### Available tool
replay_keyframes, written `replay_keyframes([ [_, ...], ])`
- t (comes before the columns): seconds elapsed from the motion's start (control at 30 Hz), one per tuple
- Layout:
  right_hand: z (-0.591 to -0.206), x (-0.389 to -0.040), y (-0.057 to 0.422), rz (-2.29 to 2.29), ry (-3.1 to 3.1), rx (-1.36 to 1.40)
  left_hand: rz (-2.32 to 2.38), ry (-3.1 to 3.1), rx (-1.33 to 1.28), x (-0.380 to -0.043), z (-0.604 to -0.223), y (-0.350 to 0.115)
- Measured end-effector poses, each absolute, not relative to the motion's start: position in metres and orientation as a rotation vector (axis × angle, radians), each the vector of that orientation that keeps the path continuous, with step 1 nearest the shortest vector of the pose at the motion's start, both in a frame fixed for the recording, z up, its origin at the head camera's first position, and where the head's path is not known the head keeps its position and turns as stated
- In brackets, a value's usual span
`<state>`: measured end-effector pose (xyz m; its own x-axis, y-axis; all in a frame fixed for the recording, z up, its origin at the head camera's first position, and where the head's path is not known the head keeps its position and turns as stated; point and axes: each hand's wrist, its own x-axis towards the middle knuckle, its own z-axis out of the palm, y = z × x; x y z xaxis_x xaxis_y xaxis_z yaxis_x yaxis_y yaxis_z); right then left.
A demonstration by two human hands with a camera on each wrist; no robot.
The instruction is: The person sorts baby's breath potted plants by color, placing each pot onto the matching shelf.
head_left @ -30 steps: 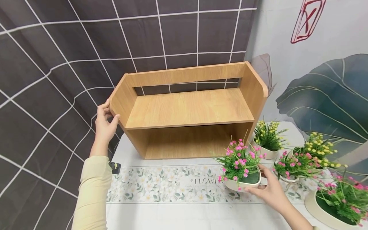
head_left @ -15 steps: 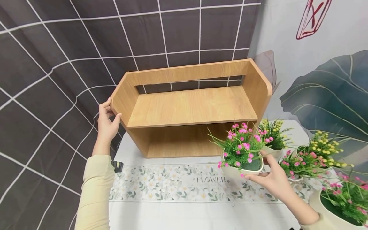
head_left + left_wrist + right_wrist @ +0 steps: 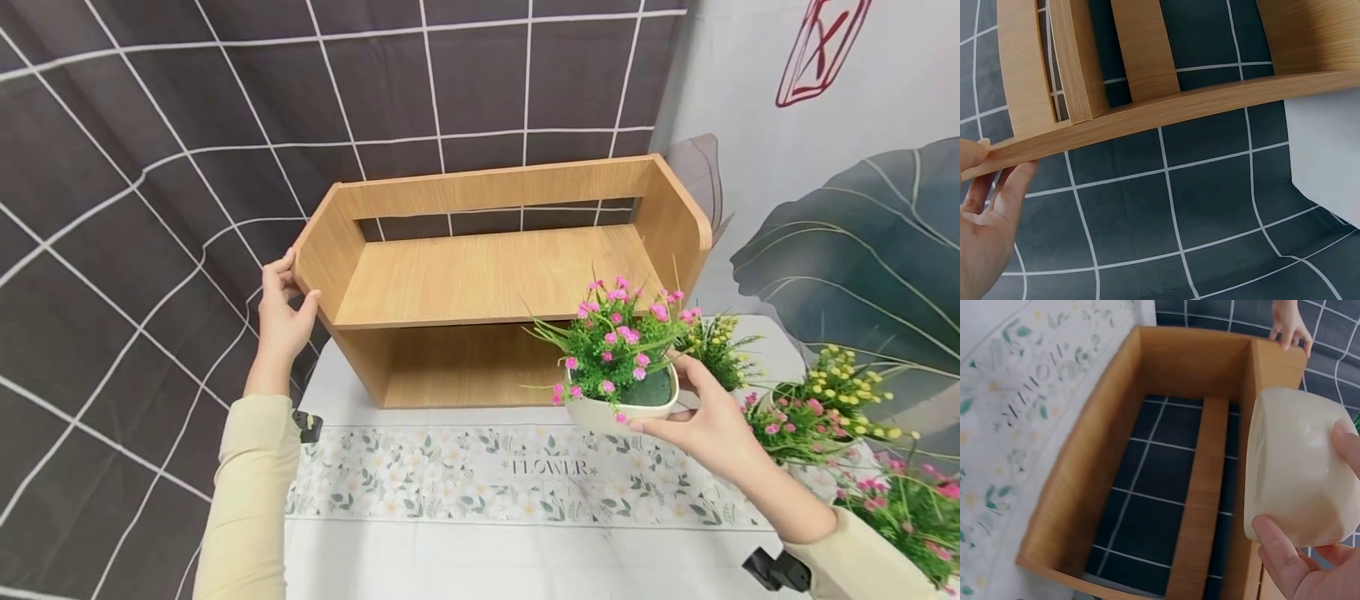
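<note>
A two-tier wooden desk shelf [image 3: 480, 271] stands on the white-covered table. My left hand [image 3: 283, 325] grips the edge of its left side panel; in the left wrist view, thumb and fingers lie on either side of that board [image 3: 1104, 128]. In front of the shelf's right half, my right hand [image 3: 712, 425] holds a potted plant [image 3: 615, 350] with pink flowers by its cream pot. The right wrist view shows the pot [image 3: 1300, 469] from below, raised off the table, with fingers [image 3: 1282, 550] against its side. The plant hides part of the lower compartment.
Several other potted plants stand at the table's right side, among them yellow-flowered plants [image 3: 843, 387] and a pink-flowered plant [image 3: 903, 517]. A floral runner [image 3: 450, 475] crosses the table before the shelf. Behind hangs a dark gridded cloth [image 3: 480, 83].
My right hand has raised the pink-flowered potted plant and brought it slightly left, so its blossoms now overlap the upper board's front edge. My left hand keeps its grip on the side panel.
</note>
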<state>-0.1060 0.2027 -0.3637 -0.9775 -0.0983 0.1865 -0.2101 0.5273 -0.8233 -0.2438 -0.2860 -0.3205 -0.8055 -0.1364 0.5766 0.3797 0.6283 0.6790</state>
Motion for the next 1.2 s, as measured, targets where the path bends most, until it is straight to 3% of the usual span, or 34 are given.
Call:
replay_keyframes([
  [0.77, -0.341, -0.155, 0.191, 1.301, -2.562, 0.197, -1.159, -2.283, -0.120, -0.239, -0.320, -0.288],
  [1.2, -0.332, -0.185, 0.174, 1.407, -2.466, 0.325, -1.193, -2.242, -0.147, -0.242, -0.319, -0.286],
])
